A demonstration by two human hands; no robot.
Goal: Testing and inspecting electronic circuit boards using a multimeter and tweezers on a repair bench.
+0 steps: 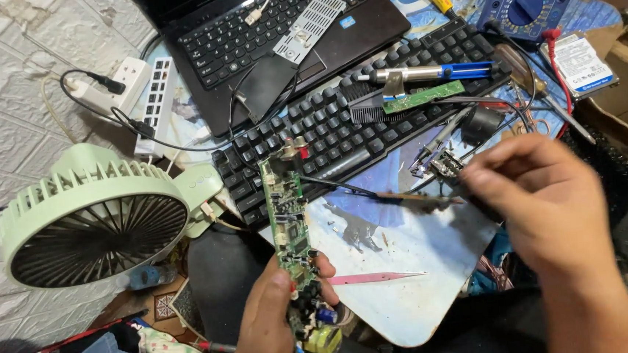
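Circuit board (288, 222) — long, narrow, green, studded with small dark chips, silver solder points and a yellow coil at the near end — held upright-ish over the lap, far end reaching toward a black keyboard (354, 122). Pinched at the lower half by the left hand (273, 327), thumb on one long edge, fingers wrapped round the other. Right hand (544, 197) curled closed round a thin dark probe-like tool (381, 194), tip stretching leftward to just beside the board's upper part; actual contact impossible to tell. Pink tweezers (372, 277), slim and pointed, lying flat on a worn, rounded blue-and-white work mat (409, 266) flecked with scraps and stains. Behind the keyboard, an open black laptop (274, 32) with a grey perforated strip laid across its keys. On the keyboard, a blue-and-silver desoldering pump (432, 73), a small green board strip (423, 96) and a black ribbed plastic piece. Far right, a blue multimeter (526, 3) with round dial, a bare metal hard drive (578, 62), cardboard boxes. Left, a pale green round desk fan (95, 214) with radial grille, a white power strip (119, 79) and a white multi-port hub trailing black cables. Beneath everything, an off-white embossed brick-pattern surface, scuffed and grubby — cluttered, cramped workspace, bits of cloth at the lower left corner.
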